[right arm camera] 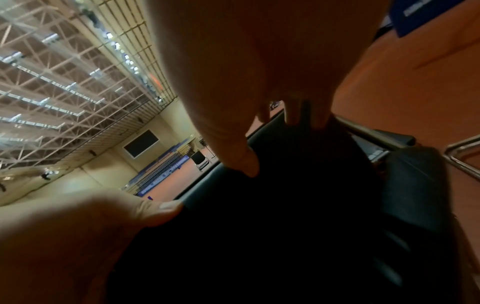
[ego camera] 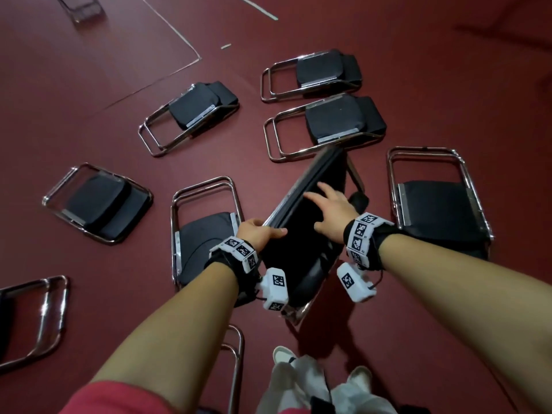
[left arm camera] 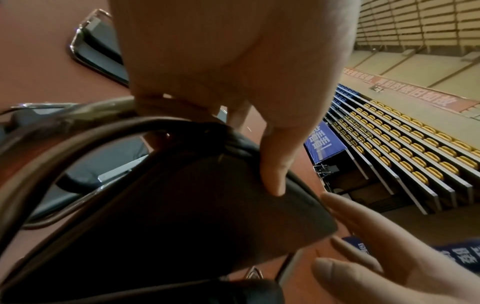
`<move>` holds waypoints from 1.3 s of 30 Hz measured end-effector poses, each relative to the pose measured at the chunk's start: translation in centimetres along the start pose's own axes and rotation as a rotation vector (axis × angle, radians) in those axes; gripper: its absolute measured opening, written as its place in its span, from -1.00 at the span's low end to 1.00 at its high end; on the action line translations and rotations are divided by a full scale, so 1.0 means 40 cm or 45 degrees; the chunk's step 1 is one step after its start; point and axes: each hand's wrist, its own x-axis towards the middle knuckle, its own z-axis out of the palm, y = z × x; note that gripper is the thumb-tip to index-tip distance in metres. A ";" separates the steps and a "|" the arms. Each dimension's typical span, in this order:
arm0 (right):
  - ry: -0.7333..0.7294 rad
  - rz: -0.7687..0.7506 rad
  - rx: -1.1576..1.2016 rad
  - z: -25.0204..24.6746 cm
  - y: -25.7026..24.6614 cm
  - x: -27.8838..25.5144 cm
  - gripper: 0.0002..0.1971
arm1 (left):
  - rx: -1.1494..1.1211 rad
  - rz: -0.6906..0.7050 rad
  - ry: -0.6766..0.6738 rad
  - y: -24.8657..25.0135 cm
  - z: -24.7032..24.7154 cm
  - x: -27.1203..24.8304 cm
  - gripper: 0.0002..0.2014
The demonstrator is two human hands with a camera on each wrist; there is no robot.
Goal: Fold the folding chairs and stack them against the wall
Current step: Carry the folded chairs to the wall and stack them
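The left hand [ego camera: 260, 231] sits nearest, fingers curled over the near left edge of the chair [ego camera: 304, 234] and thumb pressed on the black pad; the left wrist view shows those fingers wrapped round the rim by the chrome tube, a grip that seems meant to steady the frame. Just beyond, the right hand [ego camera: 331, 213] lies spread and flat on the same pad, fingers straight, holding nothing, probably pushing the seat shut against the back. The chair stands tilted in the middle of the red floor [ego camera: 89, 85], between both arms, its long axis running from near, by the feet, up and away to the far right. Around it folded chairs [ego camera: 325, 127] lie flat, well apart, legs pointing left or far. No wall stack shows.
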 end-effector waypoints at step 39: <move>-0.175 0.105 0.907 -0.101 0.243 0.659 -0.36 | -0.511 0.104 0.735 0.013 -0.196 0.379 -0.39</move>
